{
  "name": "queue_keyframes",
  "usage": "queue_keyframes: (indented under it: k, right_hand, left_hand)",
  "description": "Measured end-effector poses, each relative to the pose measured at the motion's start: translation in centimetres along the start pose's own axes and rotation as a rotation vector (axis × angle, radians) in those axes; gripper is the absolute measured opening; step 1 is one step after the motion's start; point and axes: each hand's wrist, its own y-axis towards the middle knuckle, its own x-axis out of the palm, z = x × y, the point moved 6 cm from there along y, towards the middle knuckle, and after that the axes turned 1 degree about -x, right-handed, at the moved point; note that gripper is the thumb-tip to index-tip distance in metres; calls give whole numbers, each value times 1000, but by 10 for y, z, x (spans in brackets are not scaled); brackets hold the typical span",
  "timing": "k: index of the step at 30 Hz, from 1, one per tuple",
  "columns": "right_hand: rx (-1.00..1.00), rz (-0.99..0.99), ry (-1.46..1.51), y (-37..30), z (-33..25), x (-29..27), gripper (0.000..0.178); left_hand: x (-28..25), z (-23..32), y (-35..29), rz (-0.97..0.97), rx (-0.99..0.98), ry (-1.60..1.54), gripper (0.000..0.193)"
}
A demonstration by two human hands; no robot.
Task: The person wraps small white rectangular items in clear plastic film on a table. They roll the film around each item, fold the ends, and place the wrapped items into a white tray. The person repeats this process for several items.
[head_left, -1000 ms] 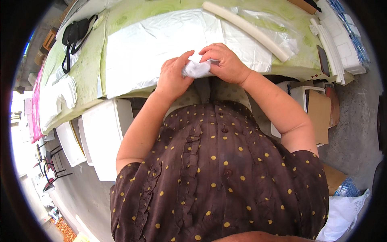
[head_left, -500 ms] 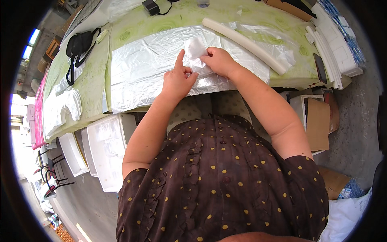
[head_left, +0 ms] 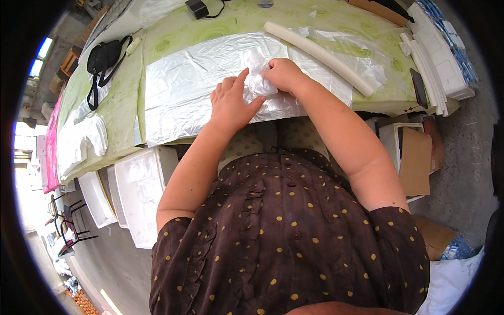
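A small, crumpled white piece of thin film (head_left: 255,62), its exact kind unclear, lies on a wide silvery-white plastic sheet (head_left: 181,89) spread over the table. My right hand (head_left: 286,76) is closed at the right edge of the white piece, with the fingers pinched together on it. On the other side, my left hand (head_left: 231,103) has its fingers apart, the index finger and thumb stretched toward the lower part of the piece. Nothing shows gripped in my left hand.
A long off-white roll (head_left: 320,59) lies beyond my right hand. A black phone (head_left: 418,88) and several white tubes (head_left: 426,73) sit at the table's right end. To the left is a black bag (head_left: 105,56) near white fabric-like material (head_left: 86,136). White bins (head_left: 142,194) stand below.
My left hand has opened out from a pointing shape, with fingers spread. The white piece looks more bunched near its lower part. My right hand stays at its edge.
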Motion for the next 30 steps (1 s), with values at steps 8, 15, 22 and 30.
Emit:
queue_keyframes:
  k: [8,15,22,30]
  right_hand:
    - [-107,121,-127,-1,-1,-2,43]
    - [-130,41,108,-63,11,-1,54]
    - [-179,-122,321,-139,33,7,35]
    - [-868,250,-329,-134,19,-24,37]
  left_hand:
    - [25,15,23,-246,230,72,95]
    - [17,19,-5,-289,326,133,92]
    - [10,24,-45,-169,447,-36,62]
    - [9,25,-46,24,400,-69,48]
